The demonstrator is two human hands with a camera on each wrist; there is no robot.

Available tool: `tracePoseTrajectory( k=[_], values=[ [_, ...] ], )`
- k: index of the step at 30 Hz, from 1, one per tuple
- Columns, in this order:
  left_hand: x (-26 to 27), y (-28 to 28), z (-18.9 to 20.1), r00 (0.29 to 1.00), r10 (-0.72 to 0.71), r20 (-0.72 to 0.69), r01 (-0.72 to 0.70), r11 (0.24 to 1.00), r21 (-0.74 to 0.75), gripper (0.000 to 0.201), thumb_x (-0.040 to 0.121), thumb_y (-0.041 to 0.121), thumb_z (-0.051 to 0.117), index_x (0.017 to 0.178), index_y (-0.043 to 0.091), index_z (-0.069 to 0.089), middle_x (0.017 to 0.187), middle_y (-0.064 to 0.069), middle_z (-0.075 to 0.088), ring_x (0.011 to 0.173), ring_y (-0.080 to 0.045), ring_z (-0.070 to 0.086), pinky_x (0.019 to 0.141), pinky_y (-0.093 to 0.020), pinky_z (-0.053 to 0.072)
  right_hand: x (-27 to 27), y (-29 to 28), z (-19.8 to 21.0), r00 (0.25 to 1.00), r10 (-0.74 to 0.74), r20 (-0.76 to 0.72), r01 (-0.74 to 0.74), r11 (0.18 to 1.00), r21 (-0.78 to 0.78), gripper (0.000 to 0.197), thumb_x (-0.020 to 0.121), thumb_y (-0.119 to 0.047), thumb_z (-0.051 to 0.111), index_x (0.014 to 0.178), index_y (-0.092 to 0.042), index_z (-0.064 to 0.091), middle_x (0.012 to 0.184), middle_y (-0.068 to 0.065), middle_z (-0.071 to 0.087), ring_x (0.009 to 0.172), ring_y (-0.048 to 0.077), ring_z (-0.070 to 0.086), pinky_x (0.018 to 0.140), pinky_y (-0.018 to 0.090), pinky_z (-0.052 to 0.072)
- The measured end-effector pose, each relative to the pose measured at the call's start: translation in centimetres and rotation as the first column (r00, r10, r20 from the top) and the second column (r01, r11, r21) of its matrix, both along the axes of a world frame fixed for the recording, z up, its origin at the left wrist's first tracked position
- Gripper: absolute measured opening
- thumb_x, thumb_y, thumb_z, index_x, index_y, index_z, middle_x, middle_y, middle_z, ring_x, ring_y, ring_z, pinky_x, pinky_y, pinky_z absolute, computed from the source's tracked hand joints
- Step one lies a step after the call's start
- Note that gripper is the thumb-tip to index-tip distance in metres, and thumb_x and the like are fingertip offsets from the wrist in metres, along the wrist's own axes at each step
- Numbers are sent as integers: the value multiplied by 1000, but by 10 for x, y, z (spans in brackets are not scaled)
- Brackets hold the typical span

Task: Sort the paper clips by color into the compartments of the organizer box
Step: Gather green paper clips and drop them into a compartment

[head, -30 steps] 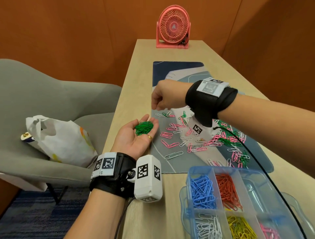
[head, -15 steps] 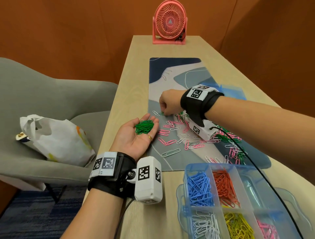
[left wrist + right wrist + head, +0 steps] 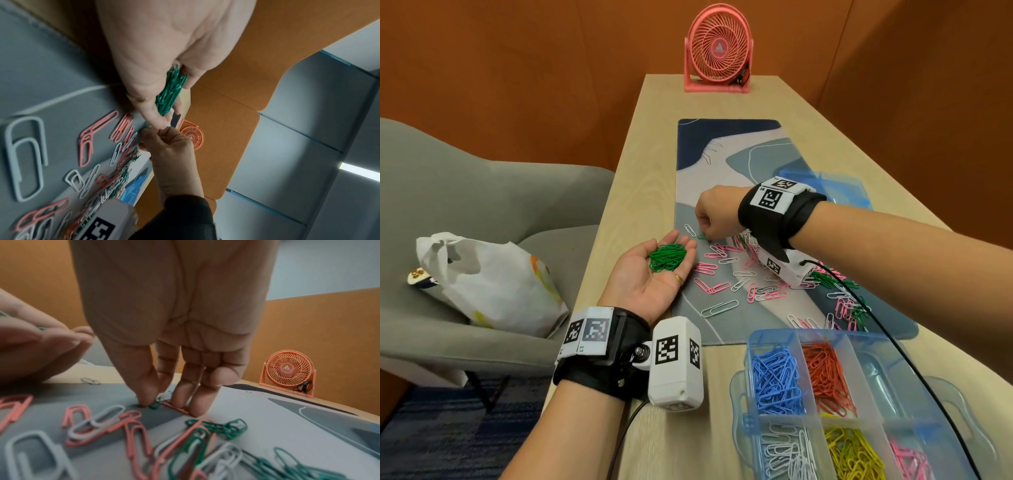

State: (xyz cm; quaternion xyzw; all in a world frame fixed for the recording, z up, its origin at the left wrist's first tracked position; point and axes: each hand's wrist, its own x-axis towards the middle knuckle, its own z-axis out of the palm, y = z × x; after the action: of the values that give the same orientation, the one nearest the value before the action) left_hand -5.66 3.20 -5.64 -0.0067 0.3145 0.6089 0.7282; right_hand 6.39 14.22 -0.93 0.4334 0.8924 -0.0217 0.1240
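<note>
Wooden table [image 3: 654, 164] under desk mat [image 3: 722, 164]

Your right hand [image 3: 714, 214] is dropping from above the palm to the mat [image 3: 722, 178], pinching a green clip [image 3: 155, 404].

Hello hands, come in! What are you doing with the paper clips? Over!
Left hand palm-up, cupping green clips. Right hand pinching one green clip on the mat. Pink clips crowd it, nothing blocking.

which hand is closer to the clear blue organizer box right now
Left. The left hand, cupping green clips, sits just up-left of the clear blue plastic organizer box; the right hand is farther up the mat.
</note>
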Motion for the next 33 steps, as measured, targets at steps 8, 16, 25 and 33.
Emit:
tracePoseTrajectory(
  k=[8,16,25,33],
  values=[
    [0,0,-1,1000,-3,12,3,1000,10,34,101,16,35,99,-7,59,102,-23,60,97,-34,58,84,-45,47,9,-2,5,993,-66,-102,66,998,-4,18,84,-17,61,68,-19,52,82,1,60,79,19,55,64,25,40],
    [0,0,-2,1000,-7,28,6,1000,13,34,101,17,35,97,-6,59,99,-22,60,95,-33,58,82,-43,48,42,13,22,941,-275,-197,251,958,-139,16,86,-4,48,91,-14,59,67,-3,67,66,12,67,65,23,50],
    [0,0,-2,998,-1,61,0,1000,20,34,101,17,34,98,-6,59,97,-22,60,98,-31,58,78,-42,52,56,17,24,843,-417,-339,263,871,-416,16,92,-11,57,77,-15,60,73,1,71,65,9,68,60,20,48],
    [1,0,-1,998,4,59,-5,1000,26,35,101,17,34,97,-7,59,97,-22,61,93,-33,59,81,-43,53,51,13,26,836,-419,-356,220,848,-482,16,93,-10,54,79,-17,56,81,-1,73,68,8,69,59,20,45]
  ],
)
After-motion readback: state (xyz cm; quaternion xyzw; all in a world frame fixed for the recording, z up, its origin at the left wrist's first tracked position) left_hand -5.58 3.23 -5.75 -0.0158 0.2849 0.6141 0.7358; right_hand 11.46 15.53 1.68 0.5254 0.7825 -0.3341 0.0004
